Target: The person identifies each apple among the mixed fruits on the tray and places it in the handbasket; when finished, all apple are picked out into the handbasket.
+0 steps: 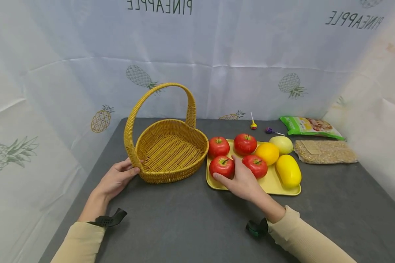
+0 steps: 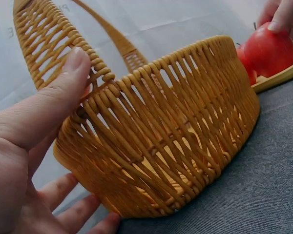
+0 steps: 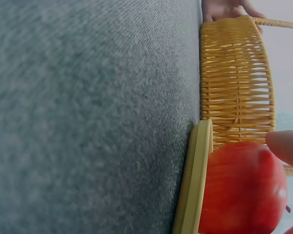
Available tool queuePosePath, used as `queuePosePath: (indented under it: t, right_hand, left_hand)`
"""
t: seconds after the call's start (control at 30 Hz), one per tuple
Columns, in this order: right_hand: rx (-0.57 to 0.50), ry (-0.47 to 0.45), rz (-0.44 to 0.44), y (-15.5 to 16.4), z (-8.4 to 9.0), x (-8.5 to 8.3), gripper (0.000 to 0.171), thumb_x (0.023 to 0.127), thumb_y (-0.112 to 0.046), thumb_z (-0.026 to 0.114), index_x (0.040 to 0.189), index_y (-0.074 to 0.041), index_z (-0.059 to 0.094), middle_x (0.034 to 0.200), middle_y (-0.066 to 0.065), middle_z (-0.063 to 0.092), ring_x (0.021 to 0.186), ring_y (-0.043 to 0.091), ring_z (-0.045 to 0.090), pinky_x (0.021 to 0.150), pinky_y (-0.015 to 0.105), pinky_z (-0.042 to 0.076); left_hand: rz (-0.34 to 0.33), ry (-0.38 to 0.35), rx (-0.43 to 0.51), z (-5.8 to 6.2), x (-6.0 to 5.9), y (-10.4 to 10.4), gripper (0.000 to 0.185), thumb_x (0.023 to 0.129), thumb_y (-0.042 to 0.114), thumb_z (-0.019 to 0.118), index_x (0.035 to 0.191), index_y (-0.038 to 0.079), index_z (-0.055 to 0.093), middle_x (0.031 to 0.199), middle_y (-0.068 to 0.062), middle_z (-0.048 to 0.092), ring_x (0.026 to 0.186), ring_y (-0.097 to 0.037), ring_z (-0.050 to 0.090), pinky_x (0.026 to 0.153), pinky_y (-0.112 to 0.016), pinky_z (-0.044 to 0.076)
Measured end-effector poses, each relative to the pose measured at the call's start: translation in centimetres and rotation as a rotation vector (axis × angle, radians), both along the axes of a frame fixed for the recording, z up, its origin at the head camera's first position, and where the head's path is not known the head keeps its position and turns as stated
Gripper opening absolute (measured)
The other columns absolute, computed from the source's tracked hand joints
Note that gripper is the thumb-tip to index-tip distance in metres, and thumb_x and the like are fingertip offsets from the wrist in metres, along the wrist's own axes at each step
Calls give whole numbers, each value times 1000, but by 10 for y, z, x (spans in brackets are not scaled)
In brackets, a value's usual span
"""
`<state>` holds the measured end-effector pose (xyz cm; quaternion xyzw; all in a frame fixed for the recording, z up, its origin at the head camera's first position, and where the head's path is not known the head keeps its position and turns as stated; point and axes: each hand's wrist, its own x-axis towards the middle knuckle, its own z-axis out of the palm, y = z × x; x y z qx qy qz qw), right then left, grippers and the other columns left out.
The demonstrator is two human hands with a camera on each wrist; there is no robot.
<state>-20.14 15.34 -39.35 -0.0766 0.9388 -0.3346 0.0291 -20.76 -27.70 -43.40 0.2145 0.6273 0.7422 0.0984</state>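
A wicker basket [image 1: 172, 176] with a tall arched handle stands on the table, its inside holding nothing. My left hand [image 1: 116, 179] grips its left side at the foot of the handle, the thumb over the rim and the other fingers along the outer wall. On a yellow tray [image 1: 274, 188] just right of the basket, my right hand [image 1: 245, 182] holds the front-left red apple [image 1: 221, 165] between thumb and fingers. In the right wrist view, this apple [image 3: 241, 190] sits right at the tray's rim.
Other red apples [image 1: 245, 144], an orange fruit [image 1: 267, 153], a pale green fruit [image 1: 282, 144] and a yellow mango-like fruit [image 1: 288, 171] share the tray. Behind lie two lollipops [image 1: 253, 125]. A green packet [image 1: 311, 126] and a bag of grains [image 1: 326, 152] are at the right.
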Motion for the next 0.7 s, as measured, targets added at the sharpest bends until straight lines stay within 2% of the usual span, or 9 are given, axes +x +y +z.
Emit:
queuePosePath:
  t: [0.07, 0.13, 0.23, 0.33, 0.4, 0.53, 0.6, 0.7]
  right_hand:
    - [4, 7, -2, -2, 0, -1, 106, 85, -60, 76, 158, 0, 28, 145, 20, 52, 127, 37, 54, 101, 58, 47]
    - [6, 11, -4, -4, -1, -2, 104, 84, -59, 78, 156, -1, 31, 142, 19, 54, 124, 36, 55, 100, 57, 49]
    - [3, 28, 0, -6, -1, -3, 98, 82, -58, 81, 151, -3, 37, 136, 16, 58, 119, 34, 57, 97, 55, 51]
    - [-5, 42, 2, -7, -1, -4, 92, 81, -57, 82, 146, -6, 43, 131, 13, 59, 116, 32, 57, 95, 54, 52]
    - [-9, 45, 4, -7, -1, -4, 89, 80, -56, 83, 144, -7, 45, 130, 12, 60, 115, 31, 57, 94, 53, 52]
    - [-17, 31, 3, -6, -1, -5, 89, 79, -57, 83, 143, -8, 46, 131, 13, 59, 116, 31, 56, 94, 54, 52]
    - [-23, 27, 2, -6, -1, -5, 89, 79, -58, 83, 143, -8, 47, 131, 13, 59, 116, 32, 56, 94, 53, 52]
    - [-33, 22, -1, -6, 0, -4, 89, 79, -59, 82, 142, -7, 47, 131, 13, 60, 116, 32, 56, 94, 54, 52]
  left_hand:
    - [7, 6, 18, -1, 0, 1, 39, 108, 3, 52, 146, -4, 53, 161, -7, 34, 142, -9, 39, 107, -24, 42]
    - [20, 1, 14, -1, 1, 1, 37, 109, 6, 51, 146, 2, 57, 159, -8, 38, 142, -11, 38, 107, -23, 41]
    - [33, -16, -5, 0, 1, 2, 38, 109, 9, 51, 146, 1, 56, 165, -16, 24, 151, -17, 25, 108, -23, 41]
    - [40, -27, -17, 1, 1, 3, 39, 109, 10, 51, 145, -5, 54, 168, -23, 11, 155, -22, 12, 108, -23, 40]
    - [37, -25, -13, 1, 0, 2, 39, 109, 9, 52, 144, -8, 53, 168, -23, 8, 156, -25, 5, 108, -23, 40]
    - [17, -23, 11, 1, -1, 3, 37, 108, 7, 52, 143, -6, 56, 169, -24, -1, 156, -28, -3, 109, -23, 40]
    - [11, -22, 20, 0, -1, 3, 36, 108, 7, 53, 143, -1, 59, 168, -24, -3, 156, -28, -4, 109, -23, 40]
    - [7, -21, 23, 1, 0, 3, 36, 108, 7, 52, 144, 2, 59, 169, -24, -1, 156, -23, 4, 109, -24, 39]
